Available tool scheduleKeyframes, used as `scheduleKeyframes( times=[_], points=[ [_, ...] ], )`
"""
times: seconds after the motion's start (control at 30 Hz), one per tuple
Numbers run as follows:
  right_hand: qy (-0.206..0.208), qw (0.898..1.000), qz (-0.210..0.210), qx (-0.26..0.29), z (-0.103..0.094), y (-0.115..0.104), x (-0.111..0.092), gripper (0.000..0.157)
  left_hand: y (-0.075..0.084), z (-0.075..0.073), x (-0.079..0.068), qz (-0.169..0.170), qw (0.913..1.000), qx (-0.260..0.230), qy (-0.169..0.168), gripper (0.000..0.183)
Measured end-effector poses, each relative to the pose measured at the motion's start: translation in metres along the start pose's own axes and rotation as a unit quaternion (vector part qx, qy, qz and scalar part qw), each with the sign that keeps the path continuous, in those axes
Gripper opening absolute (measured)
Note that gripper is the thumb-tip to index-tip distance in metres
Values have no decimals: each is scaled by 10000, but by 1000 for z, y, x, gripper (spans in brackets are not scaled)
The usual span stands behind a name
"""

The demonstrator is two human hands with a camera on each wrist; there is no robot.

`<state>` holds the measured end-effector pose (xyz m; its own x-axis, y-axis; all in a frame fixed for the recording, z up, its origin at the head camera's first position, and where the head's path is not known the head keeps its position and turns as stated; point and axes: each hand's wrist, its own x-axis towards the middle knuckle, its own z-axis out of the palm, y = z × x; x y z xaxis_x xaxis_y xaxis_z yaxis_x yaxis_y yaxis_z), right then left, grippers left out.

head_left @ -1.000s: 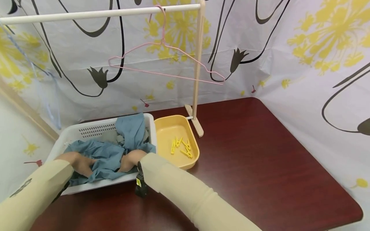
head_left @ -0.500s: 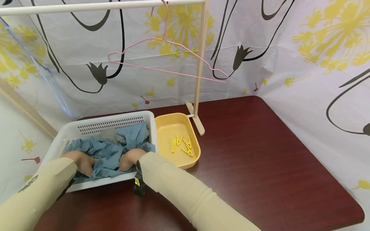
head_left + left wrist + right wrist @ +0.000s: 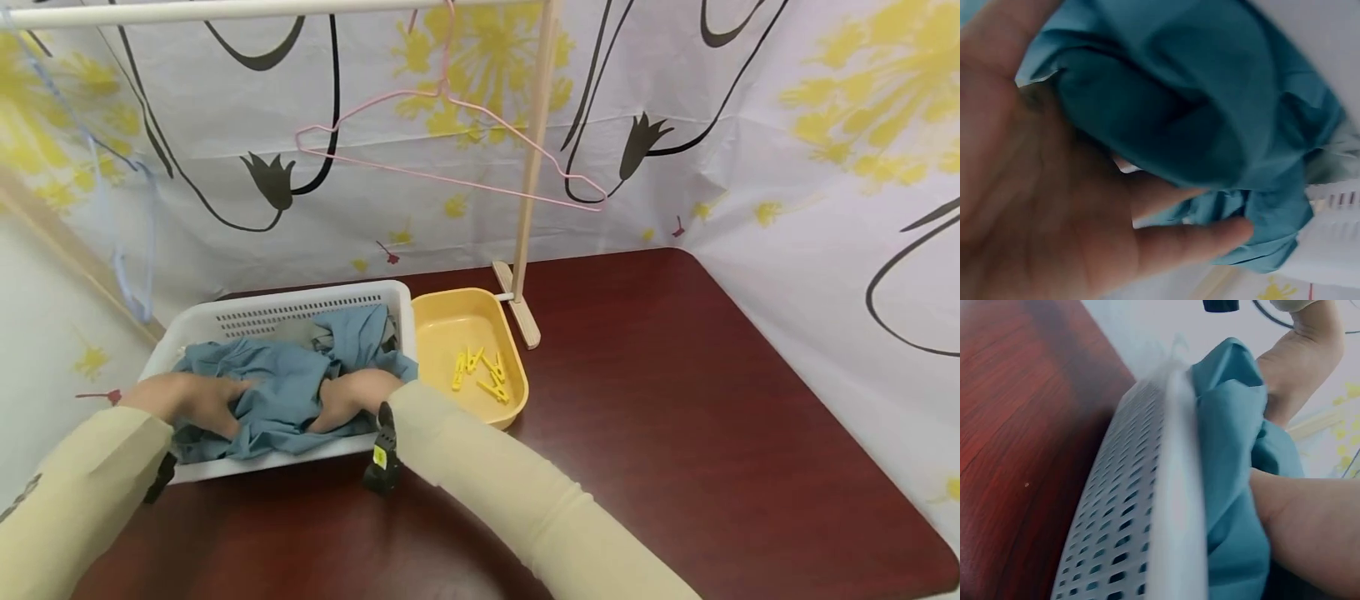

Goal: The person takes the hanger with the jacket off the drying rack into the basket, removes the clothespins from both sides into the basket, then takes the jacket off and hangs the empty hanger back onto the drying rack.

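Observation:
A piece of crumpled blue clothing lies in the white basket, bunched between both hands. My left hand holds its left part; in the left wrist view the cloth passes between the thumb and the fingers, two of which stretch out under it. My right hand grips the same cloth from the right, fingertips partly hidden in the folds. Another blue fold rises at the basket's back right corner, beside grey cloth. In the right wrist view the blue cloth rests against the basket's perforated wall.
A yellow tray with several yellow clothespins stands right of the basket. Above runs a white rail on a wooden post, with a pink hanger and a pale blue hanger. The table is dark red.
The head view has shifted slightly. Both hands have risen a little in the basket, lifting the blue clothing between them; the left hand has drawn slightly left.

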<state>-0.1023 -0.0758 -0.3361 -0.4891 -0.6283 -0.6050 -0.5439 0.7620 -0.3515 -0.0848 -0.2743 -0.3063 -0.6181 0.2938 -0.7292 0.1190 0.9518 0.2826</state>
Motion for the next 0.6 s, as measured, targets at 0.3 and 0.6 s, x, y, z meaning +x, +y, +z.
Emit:
scheduleKeyframes(
  times=[0.3,0.6],
  points=[
    [704,9973,-163,99,-8,5,-13,81,4,-5,-13,586,9920,573,960,83],
    [755,9962,-443,25,-15,11,-25,84,10,-6,-28,909,9804,565,1655,83]
  ],
)
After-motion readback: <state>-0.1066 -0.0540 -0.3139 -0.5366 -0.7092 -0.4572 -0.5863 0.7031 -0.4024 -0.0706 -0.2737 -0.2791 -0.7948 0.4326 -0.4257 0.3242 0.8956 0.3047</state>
